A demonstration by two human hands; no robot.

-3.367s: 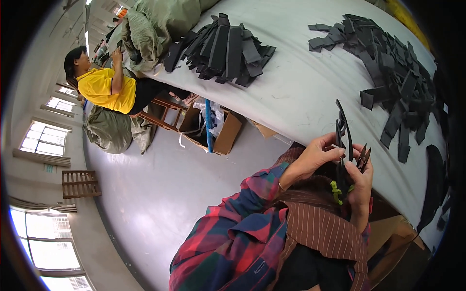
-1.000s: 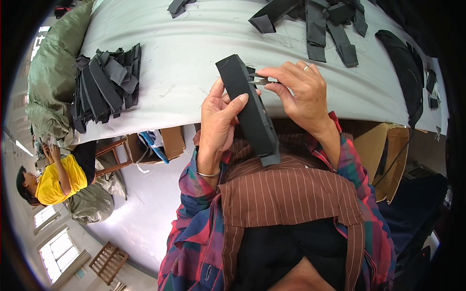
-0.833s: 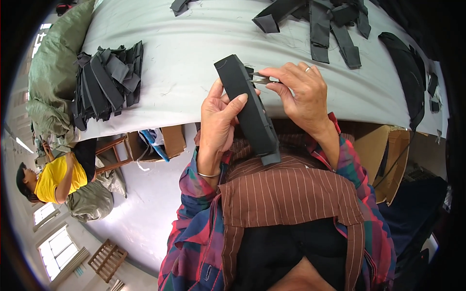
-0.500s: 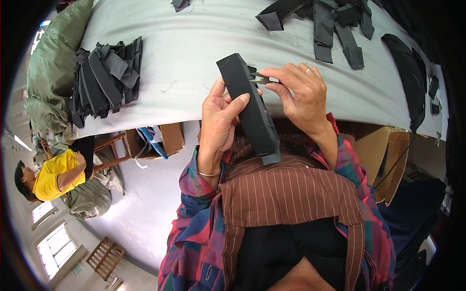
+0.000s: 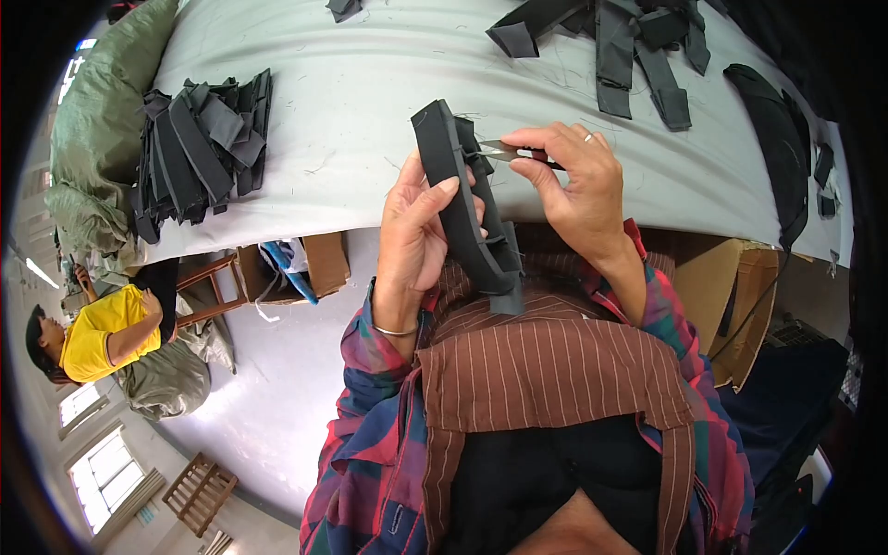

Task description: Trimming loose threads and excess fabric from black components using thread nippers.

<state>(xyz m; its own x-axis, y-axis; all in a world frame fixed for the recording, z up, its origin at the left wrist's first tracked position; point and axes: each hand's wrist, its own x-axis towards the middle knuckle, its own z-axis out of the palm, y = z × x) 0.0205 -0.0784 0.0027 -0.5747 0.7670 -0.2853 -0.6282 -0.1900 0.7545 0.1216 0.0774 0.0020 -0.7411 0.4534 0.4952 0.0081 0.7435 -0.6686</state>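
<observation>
A worktop under pale cloth spreads before you. The folded black strip is raised over its near edge: probably light and flexible, somewhat stiffer along the folds, best pinched by the flat face near the upper end. Your left hand clasps it there; your right hand pinches small snips, tips at the strip's side. Dark strips lie piled leftward.
</observation>
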